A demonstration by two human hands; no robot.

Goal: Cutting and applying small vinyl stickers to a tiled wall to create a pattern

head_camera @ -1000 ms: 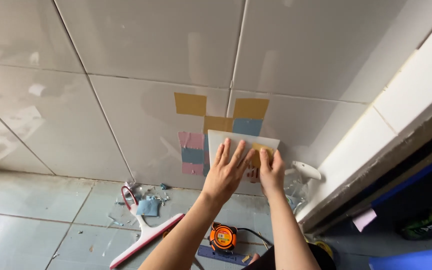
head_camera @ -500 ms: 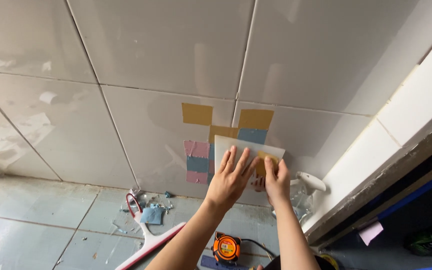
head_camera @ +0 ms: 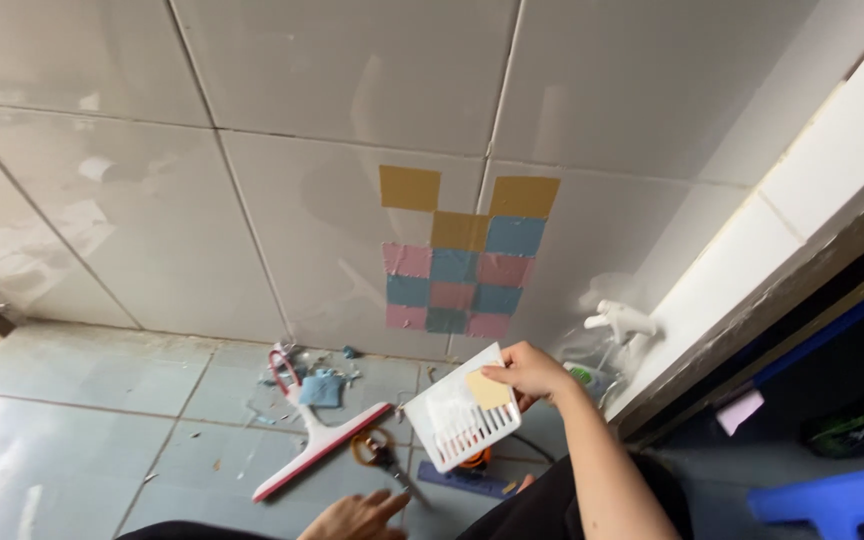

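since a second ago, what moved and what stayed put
Both hands came off the wall. The right hand carried the white comb-edged scraper and a yellow square down and away; the left hand dropped toward the scissors on the floor. The coloured squares on the wall, squeegee and spray bottle stayed.

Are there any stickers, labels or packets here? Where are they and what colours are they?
Square stickers: on the wall tiles, a patch of yellow, pink and blue squares.
Yellow sticker: on the white backing sheet in the right hand.
Spray bottle: by the wall, white, green label too small to make out.
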